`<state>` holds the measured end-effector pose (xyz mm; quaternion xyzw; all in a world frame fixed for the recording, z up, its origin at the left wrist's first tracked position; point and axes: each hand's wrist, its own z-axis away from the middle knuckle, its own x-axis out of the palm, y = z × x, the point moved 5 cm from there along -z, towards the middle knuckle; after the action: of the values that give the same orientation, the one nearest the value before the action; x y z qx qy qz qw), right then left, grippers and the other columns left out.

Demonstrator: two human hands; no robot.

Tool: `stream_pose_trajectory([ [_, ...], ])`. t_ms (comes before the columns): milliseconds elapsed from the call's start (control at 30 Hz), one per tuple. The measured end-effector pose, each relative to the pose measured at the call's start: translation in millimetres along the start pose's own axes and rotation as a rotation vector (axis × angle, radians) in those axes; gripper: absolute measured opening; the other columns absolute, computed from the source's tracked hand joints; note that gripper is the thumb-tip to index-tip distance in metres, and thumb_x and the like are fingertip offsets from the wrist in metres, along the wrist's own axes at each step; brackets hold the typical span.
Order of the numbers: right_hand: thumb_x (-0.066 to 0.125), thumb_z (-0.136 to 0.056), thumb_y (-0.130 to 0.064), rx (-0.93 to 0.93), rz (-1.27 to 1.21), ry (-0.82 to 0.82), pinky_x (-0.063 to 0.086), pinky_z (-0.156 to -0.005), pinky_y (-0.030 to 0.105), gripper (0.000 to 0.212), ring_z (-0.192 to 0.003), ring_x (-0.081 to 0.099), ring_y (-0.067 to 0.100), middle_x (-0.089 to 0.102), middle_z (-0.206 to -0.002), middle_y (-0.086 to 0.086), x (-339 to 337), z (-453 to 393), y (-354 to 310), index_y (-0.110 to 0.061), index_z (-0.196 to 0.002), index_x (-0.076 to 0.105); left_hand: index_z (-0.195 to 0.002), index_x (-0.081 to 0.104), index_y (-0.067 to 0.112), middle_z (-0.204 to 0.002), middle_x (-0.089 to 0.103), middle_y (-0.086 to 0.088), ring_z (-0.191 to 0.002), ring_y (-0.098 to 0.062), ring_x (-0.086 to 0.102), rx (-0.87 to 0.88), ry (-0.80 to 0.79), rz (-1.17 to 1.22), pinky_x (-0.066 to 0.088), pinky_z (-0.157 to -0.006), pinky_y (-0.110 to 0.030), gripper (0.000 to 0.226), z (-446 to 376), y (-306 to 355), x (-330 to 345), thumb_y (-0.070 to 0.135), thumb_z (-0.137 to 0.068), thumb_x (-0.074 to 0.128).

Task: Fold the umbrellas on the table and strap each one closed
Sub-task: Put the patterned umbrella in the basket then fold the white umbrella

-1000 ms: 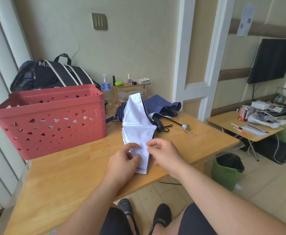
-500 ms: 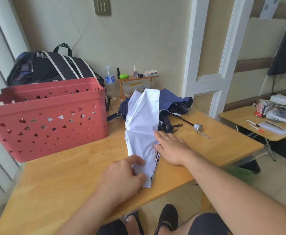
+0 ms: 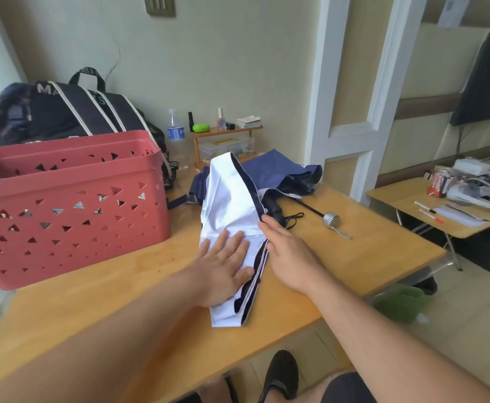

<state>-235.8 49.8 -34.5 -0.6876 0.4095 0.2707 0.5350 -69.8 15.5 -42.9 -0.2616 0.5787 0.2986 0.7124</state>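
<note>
The white umbrella [image 3: 232, 216] lies half folded at the counter's [image 3: 354, 257] near middle, in front of a navy umbrella [image 3: 275, 173]. The left hand [image 3: 223, 266], its grip now flat and open, presses the pleats where it pinched half a second ago. The right hand [image 3: 287, 251], fingers straight, touches the dark edge. A red basket [image 3: 63, 205] stands left.

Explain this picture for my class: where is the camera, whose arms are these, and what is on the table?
The camera sits on a person's head, looking down at their own bare arms; there is no robot. The left hand presses flat on a white umbrella canopy with navy edging, lying on the light wooden table. The right hand touches its right edge with straight fingers. Neither hand grips anything. Behind lies a crumpled navy blue umbrella; to the left stands a red plastic basket with triangular holes.
</note>
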Motion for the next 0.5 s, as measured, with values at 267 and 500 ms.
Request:
stream_pose_trajectory([
  [267, 0.038, -0.094, 0.009, 0.001, 0.114, -0.054, 0.022, -0.122, 0.020, 0.073, -0.153, 0.028, 0.007, 0.030, -0.168, -0.012, 3.3, 1.7, -3.9, -0.021, -0.161, 0.037, -0.163, -0.015, 0.030, -0.168, -0.028, 0.010, -0.151, -0.016, -0.035, 0.040, 0.037, 0.065, -0.017, -0.126, -0.048, 0.086, 7.4, -0.3, 1.0, 0.075, -0.091, -0.004],
  [500, 0.039, -0.102, -0.003, 0.017, 0.143, -0.083, 0.028, -0.122, 0.025, 0.058, -0.151, 0.033, 0.008, 0.036, -0.164, -0.015, 5.0, -0.9, -1.7, -0.023, -0.156, 0.046, -0.165, -0.009, 0.030, -0.168, -0.021, 0.015, -0.155, -0.017, -0.029, 0.107, 0.067, 0.082, -0.021, -0.124, -0.049, 0.082, 38.0, 16.9, 11.4, 0.073, -0.097, 0.001],
])
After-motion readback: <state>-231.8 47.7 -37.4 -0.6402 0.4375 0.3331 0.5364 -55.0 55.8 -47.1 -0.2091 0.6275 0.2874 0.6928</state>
